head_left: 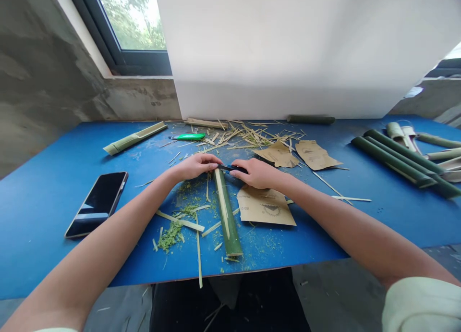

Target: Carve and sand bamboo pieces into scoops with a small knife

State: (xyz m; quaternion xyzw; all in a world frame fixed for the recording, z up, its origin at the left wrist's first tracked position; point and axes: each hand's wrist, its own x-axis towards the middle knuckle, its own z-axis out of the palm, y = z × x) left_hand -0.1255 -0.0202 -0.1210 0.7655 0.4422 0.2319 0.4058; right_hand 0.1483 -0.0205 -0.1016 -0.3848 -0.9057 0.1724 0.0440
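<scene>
One bamboo piece (228,216) points forward — left hand (196,166) pinches its far end, right hand (259,173) clasps a crosswise black tool (226,167).

The left forearm (133,216) slants from the near left corner to the middle, the right forearm (338,216) from the near right. Both arms converge, and the two hands sit close together but apart, fingertips facing each other. The left hand (198,166) is turned back up, its fingers bent together and pointing right, the thumb brought in on the near side in a closed pinch. The right hand (260,173) is curled into a fist-like grip, knuckles up, its thumb pointing left. Both wrists look nearly straight. A pale sleeve (419,305) covers the upper right arm.
</scene>
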